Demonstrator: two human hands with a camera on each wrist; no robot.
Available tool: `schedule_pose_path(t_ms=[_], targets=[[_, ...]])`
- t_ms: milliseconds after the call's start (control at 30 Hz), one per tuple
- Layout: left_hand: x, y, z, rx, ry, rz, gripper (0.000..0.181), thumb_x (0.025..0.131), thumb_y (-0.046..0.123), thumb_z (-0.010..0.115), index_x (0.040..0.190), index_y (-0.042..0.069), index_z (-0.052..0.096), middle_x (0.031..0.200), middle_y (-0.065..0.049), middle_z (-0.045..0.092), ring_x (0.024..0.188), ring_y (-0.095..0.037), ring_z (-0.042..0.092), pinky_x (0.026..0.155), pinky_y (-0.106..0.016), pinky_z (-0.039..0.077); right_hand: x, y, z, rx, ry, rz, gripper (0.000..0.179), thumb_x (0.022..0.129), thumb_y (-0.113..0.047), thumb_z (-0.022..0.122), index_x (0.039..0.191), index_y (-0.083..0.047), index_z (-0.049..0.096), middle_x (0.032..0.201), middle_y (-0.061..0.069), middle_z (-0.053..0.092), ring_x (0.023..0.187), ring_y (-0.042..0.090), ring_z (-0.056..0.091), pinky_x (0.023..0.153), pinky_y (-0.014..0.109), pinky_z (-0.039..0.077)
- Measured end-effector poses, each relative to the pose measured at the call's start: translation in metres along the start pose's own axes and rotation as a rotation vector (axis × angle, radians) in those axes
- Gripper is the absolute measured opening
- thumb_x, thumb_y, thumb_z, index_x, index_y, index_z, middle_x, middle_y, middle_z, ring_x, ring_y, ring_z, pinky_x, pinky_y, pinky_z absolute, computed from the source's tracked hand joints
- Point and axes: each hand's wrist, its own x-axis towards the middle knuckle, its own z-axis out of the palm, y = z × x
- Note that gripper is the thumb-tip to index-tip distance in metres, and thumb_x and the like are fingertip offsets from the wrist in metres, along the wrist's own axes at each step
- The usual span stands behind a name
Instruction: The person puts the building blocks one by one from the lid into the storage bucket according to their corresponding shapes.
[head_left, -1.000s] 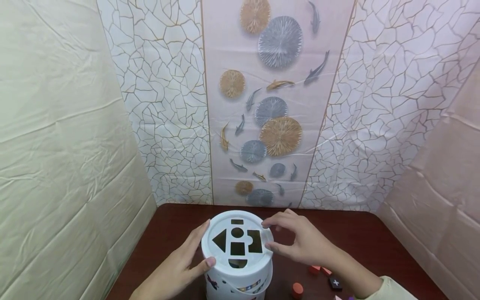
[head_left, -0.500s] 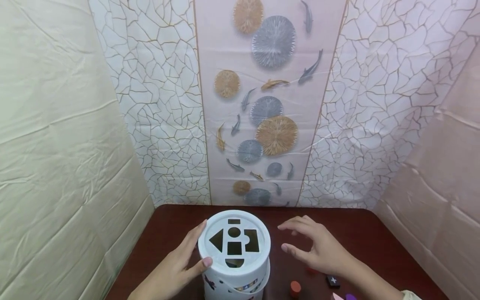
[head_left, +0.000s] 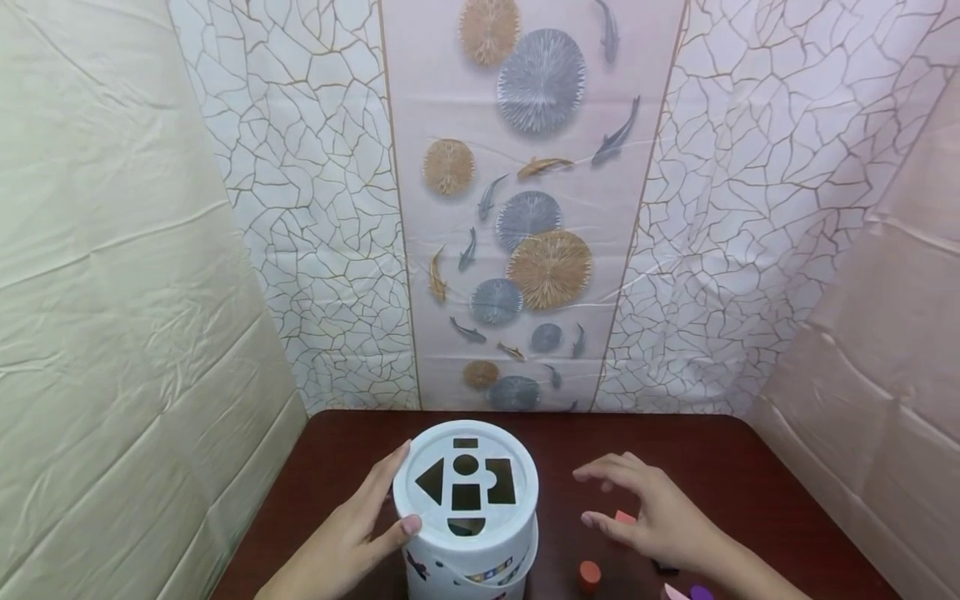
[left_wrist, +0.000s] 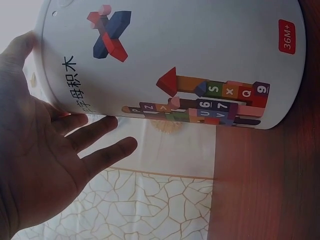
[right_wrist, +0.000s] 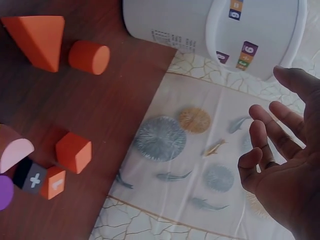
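A white bucket [head_left: 457, 575] with printed block pictures stands upright in the head view. Its lid [head_left: 510, 521] has holes of several shapes: triangle, circle, square, rectangle, half-round and a notched one. My left hand [head_left: 352, 533] rests on the bucket's left side, thumb at the rim. In the left wrist view the fingers of my left hand [left_wrist: 45, 165] are spread along the bucket wall [left_wrist: 190, 50]. Over the table to the right of the bucket, my right hand [head_left: 652, 508] hangs with loosely bent fingers and holds nothing. The red cylinder block [head_left: 589, 577] lies below it.
In the right wrist view, a red triangular block [right_wrist: 40, 40], a red cube [right_wrist: 74, 152], a black plus-sign block [right_wrist: 30, 175], an orange numbered block [right_wrist: 53, 182], a pink half-round block [right_wrist: 17, 147] and a purple piece [right_wrist: 4, 192] lie on the dark table [right_wrist: 115, 95].
My right hand has left the lid's right edge and moved right and down over the table. My left hand stays on the bucket. The head view has shifted slightly.
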Motion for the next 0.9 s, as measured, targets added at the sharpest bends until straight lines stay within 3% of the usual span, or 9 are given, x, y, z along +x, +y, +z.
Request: schedule_pose_path(t_ms=[100,300,433,667,900], targets=[[-0.001,0.0,0.0,0.009,0.01,0.01,0.091,0.106,0.052,0.071,0.175,0.051,0.011,0.182,0.013,0.028,0.158,-0.025,0.049,0.114,-0.065,0.053,-0.006,0.003,0.001,0.001,0.006,-0.01,0.056,0.082,-0.015,0.098,0.131,-0.029,0.075,0.12,-0.009,0.078,0.094,-0.001,0.061,0.077,0.021,0.054],[-0.001,0.0,0.0,0.035,0.037,0.044,0.092,0.106,0.051,0.072,0.176,0.048,0.012,0.182,0.012,0.03,0.156,-0.025,0.052,0.112,-0.063,0.055,-0.017,0.012,0.002,0.04,0.006,0.014,0.056,0.082,-0.011,0.097,0.131,-0.027,0.075,0.119,-0.003,0.078,0.094,0.0,0.06,0.063,0.014,0.049],[-0.001,0.0,0.0,0.018,0.029,0.033,0.092,0.106,0.05,0.072,0.176,0.049,0.012,0.182,0.011,0.03,0.156,-0.027,0.051,0.113,-0.064,0.054,-0.027,0.026,0.002,-0.021,0.021,0.014,0.059,0.077,-0.01,0.1,0.129,-0.025,0.076,0.115,-0.006,0.078,0.092,-0.001,0.06,0.071,0.016,0.05],[-0.001,0.001,0.001,-0.011,-0.001,-0.011,0.092,0.105,0.052,0.071,0.175,0.052,0.012,0.182,0.011,0.029,0.157,-0.027,0.049,0.114,-0.067,0.052,-0.051,0.056,0.003,-0.022,-0.06,0.161,0.052,0.08,-0.012,0.099,0.126,-0.023,0.076,0.115,-0.012,0.076,0.093,-0.006,0.058,0.071,0.024,0.052],[-0.001,0.0,0.002,0.017,0.018,0.001,0.092,0.105,0.052,0.072,0.175,0.052,0.012,0.181,0.012,0.03,0.156,-0.025,0.051,0.113,-0.063,0.055,-0.065,0.074,0.011,-0.009,-0.079,0.199,0.048,0.081,-0.013,0.099,0.124,-0.02,0.077,0.112,-0.002,0.078,0.092,0.0,0.062,0.07,0.026,0.054]])
